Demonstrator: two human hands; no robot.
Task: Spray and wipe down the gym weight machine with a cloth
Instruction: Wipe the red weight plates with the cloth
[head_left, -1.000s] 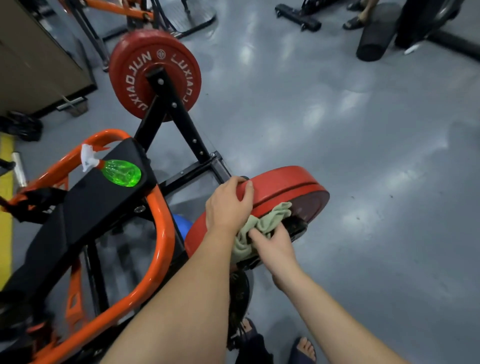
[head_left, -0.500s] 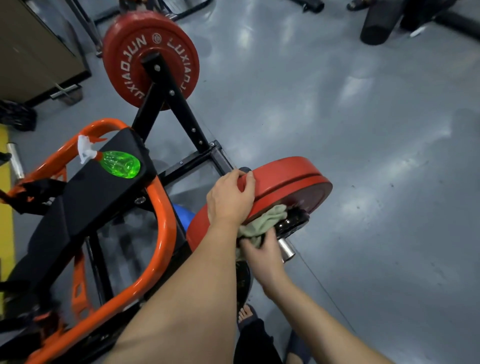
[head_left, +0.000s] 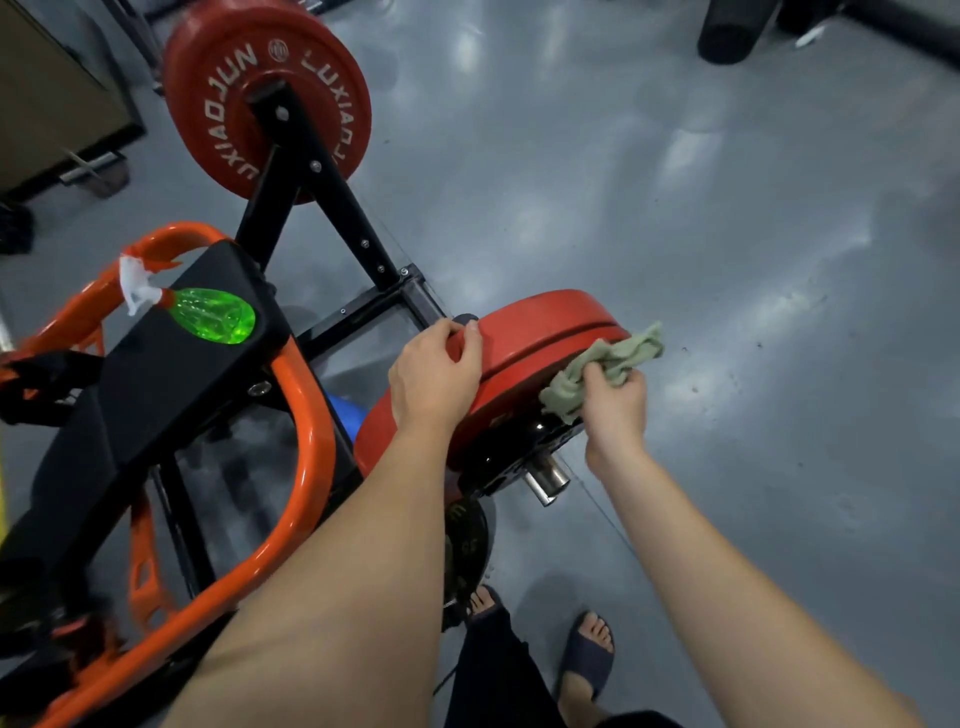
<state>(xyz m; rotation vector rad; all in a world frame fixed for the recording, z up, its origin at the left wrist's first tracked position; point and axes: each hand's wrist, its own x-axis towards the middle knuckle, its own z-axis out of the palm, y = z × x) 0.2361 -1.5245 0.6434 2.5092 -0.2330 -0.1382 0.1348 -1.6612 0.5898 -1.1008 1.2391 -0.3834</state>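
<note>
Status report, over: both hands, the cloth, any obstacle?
Left hand grips rim of near red plate. Right hand holds bunched cloth against plate's edge. Spray bottle lies on black pad, untouched. No obstacle seen at the cloth.

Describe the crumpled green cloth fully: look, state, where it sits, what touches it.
The crumpled pale olive-green cloth looks like soft fabric, bunched into folds, no print visible. The right hand grips its lower part and presses it against the edge of the near red round weight plate; a ruffled end sticks out past the rim. The left hand holds the plate's rim, apart from the cloth.
</note>
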